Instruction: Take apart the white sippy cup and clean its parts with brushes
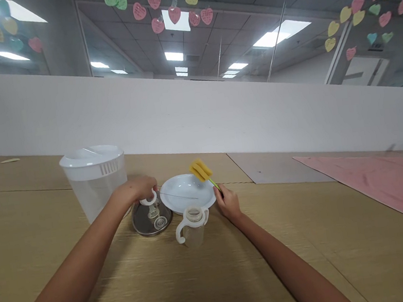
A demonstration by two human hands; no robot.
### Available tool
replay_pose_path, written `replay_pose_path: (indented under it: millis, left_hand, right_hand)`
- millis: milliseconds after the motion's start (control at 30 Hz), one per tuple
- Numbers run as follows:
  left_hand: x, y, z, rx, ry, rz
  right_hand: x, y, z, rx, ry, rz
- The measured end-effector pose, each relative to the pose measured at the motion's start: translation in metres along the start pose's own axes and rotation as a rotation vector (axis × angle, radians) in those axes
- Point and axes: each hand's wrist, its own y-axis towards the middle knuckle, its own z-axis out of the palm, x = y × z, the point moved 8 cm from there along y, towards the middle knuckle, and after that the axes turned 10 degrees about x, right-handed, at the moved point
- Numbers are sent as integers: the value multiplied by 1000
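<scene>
My right hand (229, 203) is closed round the handle of a yellow sponge brush (200, 170), whose head is raised over the right rim of a white bowl (181, 188). My left hand (140, 188) is over the back edge of a round metal tray (148, 230), its fingers at a white ring-shaped part (149, 200); whether they grip it is unclear. Small clear parts (160, 222) lie on the tray. A thin wire-like thing (179, 196) reaches from near my left fingers across the bowl. In front of the bowl a clear bottle (193, 231) with white handles stands upright, its top open.
Behind my left forearm stands a tall translucent bucket (95, 183) with a white lid. A pink cloth (381, 182) covers the right side of the table (218, 286), beside a grey sheet (277, 167). A low white wall (183, 119) runs along the back.
</scene>
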Motion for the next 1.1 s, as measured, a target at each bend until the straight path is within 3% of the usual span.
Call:
replay_pose_path:
  millis: [533, 1100]
  left_hand:
    - [7, -10, -2, 51, -19, -97]
    - [22, 19, 25, 206, -126, -102]
  right_hand:
    - [0, 0, 1, 7, -3, 2]
    - [2, 0, -1, 12, -6, 1]
